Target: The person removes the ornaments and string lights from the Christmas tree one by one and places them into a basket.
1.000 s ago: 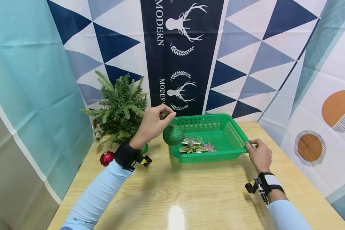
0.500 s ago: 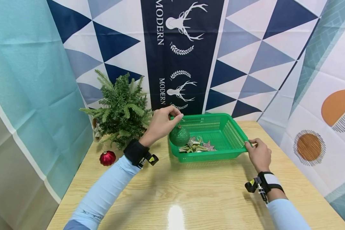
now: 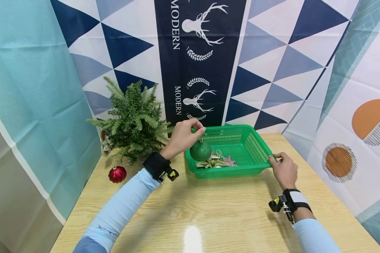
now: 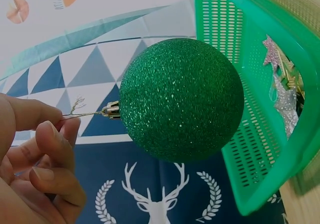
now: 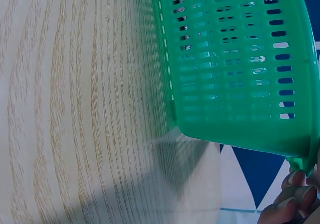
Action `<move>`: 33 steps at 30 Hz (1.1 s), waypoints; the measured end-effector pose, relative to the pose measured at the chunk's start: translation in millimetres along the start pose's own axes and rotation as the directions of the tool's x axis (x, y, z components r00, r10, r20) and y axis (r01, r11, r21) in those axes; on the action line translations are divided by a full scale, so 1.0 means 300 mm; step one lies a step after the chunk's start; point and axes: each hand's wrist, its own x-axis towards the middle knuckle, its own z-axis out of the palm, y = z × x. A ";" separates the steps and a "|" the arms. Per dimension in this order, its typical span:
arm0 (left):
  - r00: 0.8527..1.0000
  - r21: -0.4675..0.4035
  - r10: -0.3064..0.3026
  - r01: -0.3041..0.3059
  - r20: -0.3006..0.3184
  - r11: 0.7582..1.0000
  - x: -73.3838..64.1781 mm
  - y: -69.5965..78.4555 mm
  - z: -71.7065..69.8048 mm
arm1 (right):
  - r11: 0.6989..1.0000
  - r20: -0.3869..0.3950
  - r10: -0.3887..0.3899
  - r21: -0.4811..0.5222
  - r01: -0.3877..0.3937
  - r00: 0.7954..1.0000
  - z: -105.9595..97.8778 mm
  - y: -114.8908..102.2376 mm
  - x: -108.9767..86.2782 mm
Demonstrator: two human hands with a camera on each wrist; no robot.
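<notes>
A glittery green Christmas ball [image 3: 201, 151] hangs by its thin wire loop from my left hand [image 3: 184, 136], over the left end of a green plastic basket [image 3: 231, 173]. In the left wrist view, thumb and forefinger pinch the wire, and the ball [image 4: 182, 100] dangles free below its gold cap [image 4: 111, 110]. My right hand [image 3: 284, 170] grips the basket's right front corner; in the right wrist view its curled fingers [image 5: 297, 194] are at the rim. Star ornaments [image 3: 214, 162], gold, silver and pink, lie inside the basket at its left.
A small artificial Christmas tree [image 3: 131, 121] stands at the back left of the wooden table [image 3: 177, 211]. In front of it a red ball [image 3: 117, 174] hangs low or rests near the tabletop. A brown and white figure [image 3: 105, 143] is half hidden behind the tree.
My left hand has moved right with the green ball, from the basket's left edge to above its inside. The right hand stays on the basket's corner.
</notes>
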 end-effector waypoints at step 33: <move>0.994 0.004 -0.030 0.030 0.107 1.000 0.056 -0.027 0.174 | 1.000 0.004 0.019 0.002 -0.019 1.000 0.000 0.003 0.005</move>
